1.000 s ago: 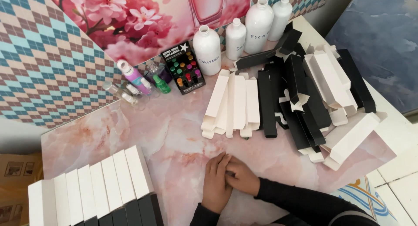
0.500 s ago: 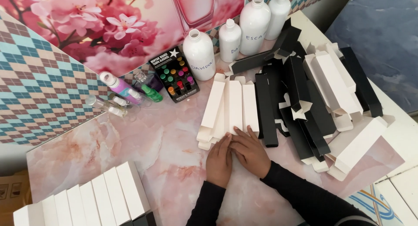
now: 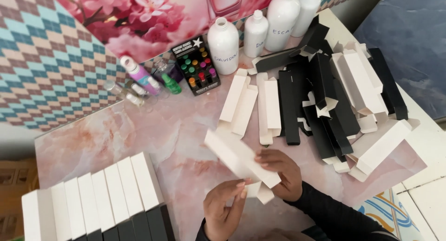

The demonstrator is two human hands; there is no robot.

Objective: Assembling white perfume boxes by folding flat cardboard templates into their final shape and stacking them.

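Both hands have lifted off the pink marble tabletop (image 3: 153, 129) since the earlier view, where they lay pressed together among the flat cartons; now they hold one white carton (image 3: 239, 158) up between them. That carton is a long, flat, unfolded box blank, tilted so its far end points up and away to the left of the hands. The right hand (image 3: 281, 173) grips its near end, fingers curled over the top face and thumb beneath. The left hand (image 3: 223, 211) sits just below and left of it, fingertips pinching the small end flap (image 3: 260, 191).

Beyond the right hand, well apart, lies a heap of black and white box blanks (image 3: 344, 97) piled across one another, and just left of that heap a few loose white blanks (image 3: 248, 106) lie flat. Left of the left hand, near the table's edge, stands a row of assembled white and black boxes (image 3: 100, 199) set side by side. Farther off, past the loose blanks, stand four white bottles (image 3: 253, 34), with a black card of coloured dots (image 3: 196, 68) and a cluster of small vials (image 3: 144, 80) to their left.
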